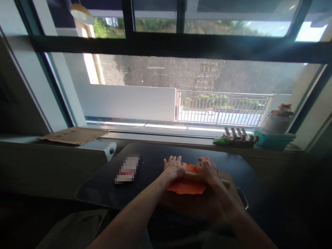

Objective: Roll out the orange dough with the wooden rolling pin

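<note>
One wooden rolling pin [192,176], two hands on it: left hand [175,167] over the left end, right hand [207,169] a bit in from the right end, which pokes out past it. Fingers on both are loosely spread and reach over to the far side of the pin, the right ones a little more bent. Can't tell if those right fingertips touch anything.

Pin's long axis goes side to side in front of the person, right end tipped slightly closer to the body. Under it is a flat orange sheet [186,187], showing between the fingers on the far side and again on the near side, ragged edge facing the person. Hands cover too much to say which way the sheet is longer. It's all on a board [234,193] on the dark surface [101,188].
</note>
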`<move>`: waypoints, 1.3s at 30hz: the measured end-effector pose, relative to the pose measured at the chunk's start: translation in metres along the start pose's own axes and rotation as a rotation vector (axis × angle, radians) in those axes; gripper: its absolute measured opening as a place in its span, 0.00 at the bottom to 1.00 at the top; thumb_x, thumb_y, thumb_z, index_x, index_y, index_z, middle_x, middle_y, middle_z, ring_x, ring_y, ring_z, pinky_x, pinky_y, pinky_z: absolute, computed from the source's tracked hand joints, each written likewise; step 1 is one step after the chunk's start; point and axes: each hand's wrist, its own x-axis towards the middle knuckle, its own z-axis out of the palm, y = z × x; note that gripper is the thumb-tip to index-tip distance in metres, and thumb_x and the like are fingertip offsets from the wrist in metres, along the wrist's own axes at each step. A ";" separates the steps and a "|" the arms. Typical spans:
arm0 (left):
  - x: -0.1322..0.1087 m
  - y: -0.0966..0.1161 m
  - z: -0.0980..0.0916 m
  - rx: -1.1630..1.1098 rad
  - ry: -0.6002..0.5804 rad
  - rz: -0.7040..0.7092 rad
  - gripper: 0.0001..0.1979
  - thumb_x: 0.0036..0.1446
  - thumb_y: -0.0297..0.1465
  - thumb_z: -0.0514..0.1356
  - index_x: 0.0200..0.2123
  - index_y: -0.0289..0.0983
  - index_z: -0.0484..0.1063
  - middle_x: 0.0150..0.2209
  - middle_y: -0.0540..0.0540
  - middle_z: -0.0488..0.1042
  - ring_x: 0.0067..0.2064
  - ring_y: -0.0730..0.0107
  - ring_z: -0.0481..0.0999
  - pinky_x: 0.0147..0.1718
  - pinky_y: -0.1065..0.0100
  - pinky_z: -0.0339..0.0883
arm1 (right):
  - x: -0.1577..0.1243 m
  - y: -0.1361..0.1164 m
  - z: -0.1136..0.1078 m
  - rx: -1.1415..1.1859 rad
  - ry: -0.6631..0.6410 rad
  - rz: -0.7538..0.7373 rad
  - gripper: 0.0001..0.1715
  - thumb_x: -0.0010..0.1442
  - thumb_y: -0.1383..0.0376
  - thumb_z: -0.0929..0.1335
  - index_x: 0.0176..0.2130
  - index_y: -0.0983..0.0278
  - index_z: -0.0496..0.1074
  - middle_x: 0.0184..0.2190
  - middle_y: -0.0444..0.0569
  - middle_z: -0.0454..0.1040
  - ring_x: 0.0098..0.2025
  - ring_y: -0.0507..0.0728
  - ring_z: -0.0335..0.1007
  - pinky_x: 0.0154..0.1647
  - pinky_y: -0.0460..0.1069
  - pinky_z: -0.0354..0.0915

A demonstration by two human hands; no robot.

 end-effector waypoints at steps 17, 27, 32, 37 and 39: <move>0.001 0.000 0.002 -0.020 -0.007 0.003 0.31 0.60 0.45 0.42 0.63 0.39 0.55 0.63 0.39 0.61 0.65 0.52 0.54 0.62 0.43 0.45 | 0.002 0.001 0.002 -0.009 -0.047 -0.013 0.20 0.64 0.65 0.59 0.51 0.66 0.72 0.51 0.55 0.71 0.51 0.60 0.66 0.51 0.50 0.58; -0.003 -0.003 0.006 -0.025 0.035 -0.018 0.30 0.59 0.43 0.43 0.62 0.40 0.58 0.63 0.40 0.61 0.64 0.53 0.55 0.61 0.43 0.45 | 0.005 0.002 0.011 0.011 -0.065 0.024 0.21 0.63 0.63 0.60 0.53 0.64 0.71 0.53 0.55 0.70 0.52 0.61 0.66 0.50 0.51 0.58; 0.024 -0.002 0.003 -0.030 0.050 -0.064 0.30 0.59 0.42 0.44 0.62 0.38 0.58 0.62 0.38 0.63 0.64 0.51 0.56 0.60 0.42 0.48 | 0.032 0.002 0.018 0.008 -0.039 0.010 0.20 0.63 0.65 0.60 0.52 0.65 0.71 0.51 0.55 0.70 0.52 0.61 0.66 0.51 0.50 0.58; 0.035 -0.001 0.002 -0.034 0.081 -0.063 0.31 0.59 0.41 0.44 0.63 0.34 0.57 0.63 0.37 0.62 0.66 0.51 0.53 0.62 0.42 0.45 | 0.045 0.002 0.022 0.003 -0.045 -0.008 0.20 0.62 0.67 0.61 0.51 0.65 0.72 0.51 0.56 0.71 0.52 0.61 0.66 0.49 0.50 0.59; 0.032 -0.002 0.002 -0.038 0.080 -0.061 0.31 0.59 0.41 0.44 0.63 0.35 0.56 0.63 0.37 0.61 0.66 0.51 0.53 0.62 0.42 0.45 | 0.043 0.002 0.023 0.003 -0.053 -0.009 0.19 0.62 0.66 0.61 0.50 0.65 0.72 0.51 0.56 0.71 0.51 0.61 0.66 0.49 0.50 0.59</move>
